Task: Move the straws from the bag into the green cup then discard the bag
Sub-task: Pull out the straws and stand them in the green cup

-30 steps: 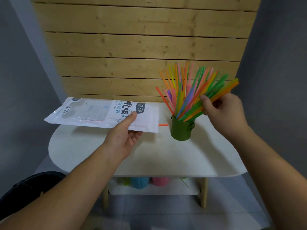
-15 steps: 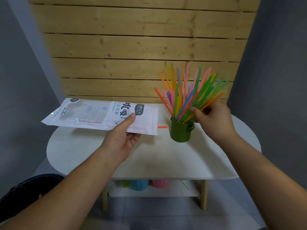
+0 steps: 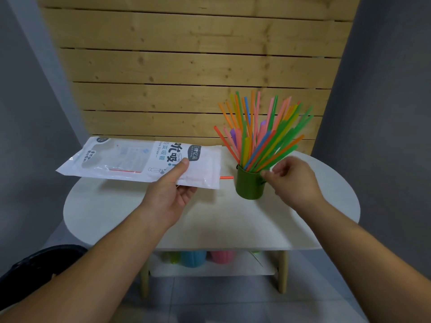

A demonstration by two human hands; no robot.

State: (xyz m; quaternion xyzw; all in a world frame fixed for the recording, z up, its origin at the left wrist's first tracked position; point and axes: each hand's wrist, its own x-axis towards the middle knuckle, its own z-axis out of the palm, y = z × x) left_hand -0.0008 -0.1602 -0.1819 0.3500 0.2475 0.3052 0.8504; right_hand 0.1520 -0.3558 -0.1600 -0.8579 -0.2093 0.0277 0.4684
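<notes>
— Wooden slat wall [image 3: 198,66] fills twelve o'clock; what sits beneath it?

— An oval white table [image 3: 210,220], with a lower shelf [image 3: 210,269] at six o'clock carrying blue and pink cups [image 3: 193,258].

— And the bag?

— The white printed bag [image 3: 130,159] is at nine to ten o'clock, held level just above the tabletop. The left hand [image 3: 171,194] is clamped on its near edge, thumb pressed on top, fingers underneath. One orange straw [image 3: 226,177] pokes out of the bag's open end toward the cup; a red line shows through the clear window.

— Where are the rest?

— The colourful straws [image 3: 258,136] stand fanned out in the green cup [image 3: 249,185] at about two o'clock on the table.

— The right hand?

— The right hand [image 3: 293,180] is beside the cup at three o'clock, fingers loosely curled and apart, fingertips touching the lowest green straws near the rim, not gripping them.
</notes>
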